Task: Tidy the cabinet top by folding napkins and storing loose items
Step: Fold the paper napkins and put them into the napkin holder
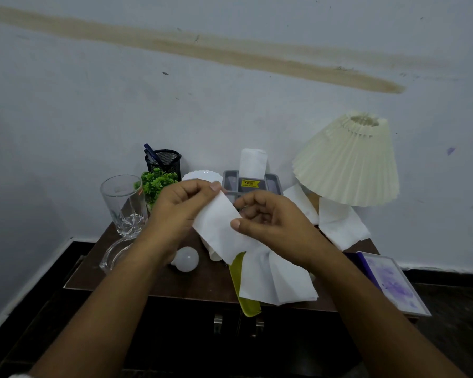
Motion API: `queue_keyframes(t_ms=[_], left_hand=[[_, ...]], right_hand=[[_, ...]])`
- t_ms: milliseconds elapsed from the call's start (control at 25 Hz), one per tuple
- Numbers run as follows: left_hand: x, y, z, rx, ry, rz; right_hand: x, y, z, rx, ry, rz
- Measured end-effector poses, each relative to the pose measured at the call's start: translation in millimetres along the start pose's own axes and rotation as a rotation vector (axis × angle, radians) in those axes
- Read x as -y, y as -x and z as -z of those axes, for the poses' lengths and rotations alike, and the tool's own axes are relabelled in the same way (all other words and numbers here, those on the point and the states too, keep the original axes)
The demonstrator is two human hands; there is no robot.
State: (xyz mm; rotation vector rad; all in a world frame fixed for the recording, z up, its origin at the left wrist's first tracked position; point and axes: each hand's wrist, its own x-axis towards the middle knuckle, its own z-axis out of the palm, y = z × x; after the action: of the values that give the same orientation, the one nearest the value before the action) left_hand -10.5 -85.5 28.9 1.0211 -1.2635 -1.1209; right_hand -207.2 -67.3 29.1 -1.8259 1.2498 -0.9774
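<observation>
Above our brown tabletop (197, 279), our left hand (175, 214) and right hand (268, 222) both pinch one white napkin (216, 227), hiding part of the far grey tray (231, 178).

The dark wooden cabinet top (194, 282) carries a drinking glass (124, 204), a clear glass dish (111, 256) and a white bulb (186, 259) at its left, a mesh pen holder (164, 160), a green plant (155, 184), a scalloped plate (195, 176) and a grey tray (272, 184) along the back, and a pleated lamp (347, 162) and loose napkins (339, 226) at the right.
</observation>
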Motion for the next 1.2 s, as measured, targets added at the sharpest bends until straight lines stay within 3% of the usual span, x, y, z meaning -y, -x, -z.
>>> queue_keyframes(t_ms=[200, 360, 600, 760, 840, 1040, 1200], left_hand=[[10.6, -1.6, -8.5, 0.117, 0.197, 0.105], [14.9, -3.7, -7.6, 0.113, 0.100, 0.118], [13.6, -7.4, -0.3, 0.130, 0.025, 0.092], [9.5, -8.4, 2.5, 0.196, -0.053, 0.076], [8.8, -11.5, 1.9, 0.184, -0.042, 0.085], [4.0, -26.4, -0.2, -0.033, 0.067, 0.167], [7.9, -37.1, -7.2, 0.012, 0.127, 0.231]], right_hand=[[1.4, -4.3, -0.6, -0.194, -0.227, -0.018], [-0.1, -4.2, 2.6, -0.304, -0.341, -0.026], [0.3, -1.3, 4.7, -0.045, -0.159, -0.007], [0.7, -2.4, 5.3, 0.019, -0.013, -0.029], [1.2, -2.8, 7.2, -0.042, 0.070, -0.048], [-0.4, -10.3, 14.3, -0.337, 0.285, -0.036], [7.5, -31.9, 8.0, -0.395, 0.381, -0.044]])
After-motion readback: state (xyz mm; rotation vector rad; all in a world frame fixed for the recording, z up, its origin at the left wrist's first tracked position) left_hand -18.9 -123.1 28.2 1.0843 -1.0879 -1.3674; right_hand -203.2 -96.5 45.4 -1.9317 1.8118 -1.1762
